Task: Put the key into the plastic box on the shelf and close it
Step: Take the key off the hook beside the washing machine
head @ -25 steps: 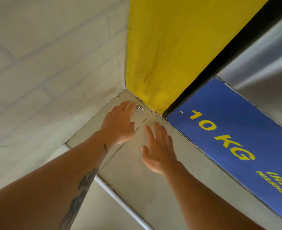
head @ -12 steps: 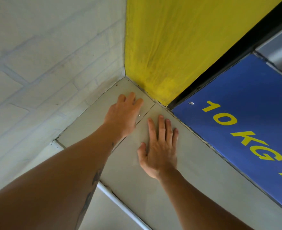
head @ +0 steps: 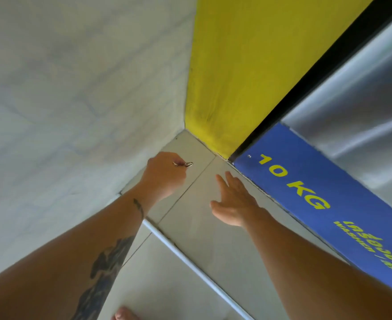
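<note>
At the frame's centre left, the left hand [head: 165,175] is curling its fingers [head: 179,160] closed around the key [head: 187,164], over the tiled ledge [head: 197,148]. Right of it, the right hand [head: 235,202] is hovering with fingers spread, beside the blue sign [head: 329,192].

Both arms are bare, with no sleeves, watch or rings showing. The left forearm [head: 58,262] carries a large dark tattoo [head: 105,271] with ragged, leaf-like shapes running along its inner side, and a smaller dark mark [head: 139,207] sits near the wrist. The right forearm [head: 306,257] is unmarked. Bare toes [head: 124,314] show at the bottom edge.
</note>
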The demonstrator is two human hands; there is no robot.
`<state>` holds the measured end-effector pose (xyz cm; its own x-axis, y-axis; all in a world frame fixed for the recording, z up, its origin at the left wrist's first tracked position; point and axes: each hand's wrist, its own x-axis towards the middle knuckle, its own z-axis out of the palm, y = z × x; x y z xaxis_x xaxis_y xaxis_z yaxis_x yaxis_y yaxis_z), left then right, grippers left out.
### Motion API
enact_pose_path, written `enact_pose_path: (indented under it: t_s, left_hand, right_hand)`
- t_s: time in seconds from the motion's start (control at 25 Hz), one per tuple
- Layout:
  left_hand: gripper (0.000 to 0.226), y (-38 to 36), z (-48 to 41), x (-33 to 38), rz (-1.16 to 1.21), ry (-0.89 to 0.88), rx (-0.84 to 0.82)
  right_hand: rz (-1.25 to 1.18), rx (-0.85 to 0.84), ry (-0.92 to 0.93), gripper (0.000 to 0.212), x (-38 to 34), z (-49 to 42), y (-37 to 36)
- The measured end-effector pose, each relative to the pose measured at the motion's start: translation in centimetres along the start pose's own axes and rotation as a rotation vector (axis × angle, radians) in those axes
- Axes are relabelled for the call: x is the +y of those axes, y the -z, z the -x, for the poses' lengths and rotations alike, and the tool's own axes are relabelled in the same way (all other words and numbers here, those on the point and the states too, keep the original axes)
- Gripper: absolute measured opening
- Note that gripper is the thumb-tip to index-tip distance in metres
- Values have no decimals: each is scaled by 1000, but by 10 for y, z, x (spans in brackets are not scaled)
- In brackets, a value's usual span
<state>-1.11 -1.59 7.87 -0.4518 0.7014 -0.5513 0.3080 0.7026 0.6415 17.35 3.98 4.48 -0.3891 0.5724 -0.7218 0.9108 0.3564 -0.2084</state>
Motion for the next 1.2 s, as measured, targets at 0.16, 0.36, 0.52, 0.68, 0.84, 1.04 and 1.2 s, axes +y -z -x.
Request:
enact_pose_path:
  t_s: [0.16, 0.36, 0.52, 0.68, 0.84, 1.04, 1.2]
  left_hand:
    - [16, 65, 71, 48, 138, 79, 19]
    - [25, 158, 179, 123, 350, 142, 34]
    - [30, 213, 280, 185, 419, 92, 46]
    - [21, 233, 378, 227, 390, 22, 126]
    - [19, 235, 473, 253, 389, 9, 268]
    - [16, 243, 592, 252, 428, 13, 418]
    - [15, 265, 679, 227, 583, 46, 576]
  right_hand:
    - [-67, -8, 34, 70, -33, 91, 42]
    - [-132, 115, 171, 58, -83, 215, 127]
    - [-100, 204, 256, 56, -113, 309, 195]
    - [-47, 254, 377, 56, -119, 389, 236]
    - [-33, 293, 503, 54, -109, 461, 266]
    - [38, 329, 641, 50, -118, 545, 283]
    - [141, 322, 800, 48, -157, 598, 273]
